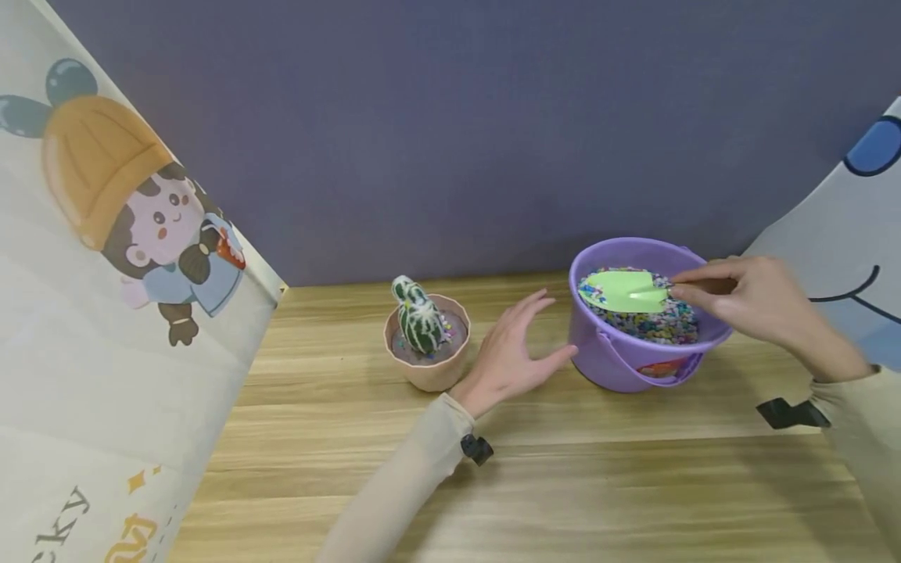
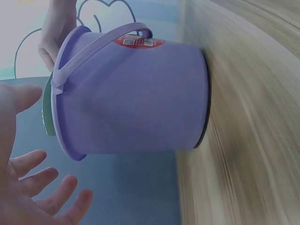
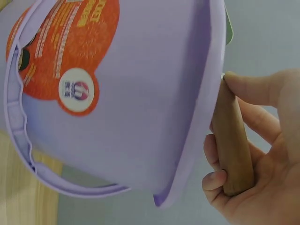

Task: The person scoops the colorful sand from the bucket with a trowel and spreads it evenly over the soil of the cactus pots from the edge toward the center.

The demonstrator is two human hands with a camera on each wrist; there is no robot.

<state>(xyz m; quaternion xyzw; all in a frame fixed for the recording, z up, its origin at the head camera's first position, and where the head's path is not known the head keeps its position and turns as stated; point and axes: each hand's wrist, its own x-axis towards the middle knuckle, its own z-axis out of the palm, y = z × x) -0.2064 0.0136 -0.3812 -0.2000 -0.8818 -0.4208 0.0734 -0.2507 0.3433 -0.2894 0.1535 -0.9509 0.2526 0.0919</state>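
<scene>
My right hand [image 1: 756, 301] grips the wooden handle [image 3: 233, 140] of a small trowel with a light green blade [image 1: 626, 292]. The blade lies over the mouth of a purple bucket [image 1: 615, 363], with some colourful bits on its tip. Multicoloured small granules [image 1: 665, 324] fill the bucket below it. My left hand [image 1: 503, 356] is held between the bucket and a pink flowerpot [image 1: 429, 375], fingers spread and holding nothing. A green-and-white cactus [image 1: 420, 320] leans in the pot's greyish filling, with a few coloured granules beside it.
Both containers stand on a wood-grain tabletop [image 1: 563, 485] against a dark blue-grey backdrop [image 1: 457, 141]. A white printed cloth with a cartoon child [image 1: 162, 219] rises at the left. Another printed cloth [image 1: 809, 242] stands at the right. The bucket's handle [image 1: 651, 381] hangs down in front.
</scene>
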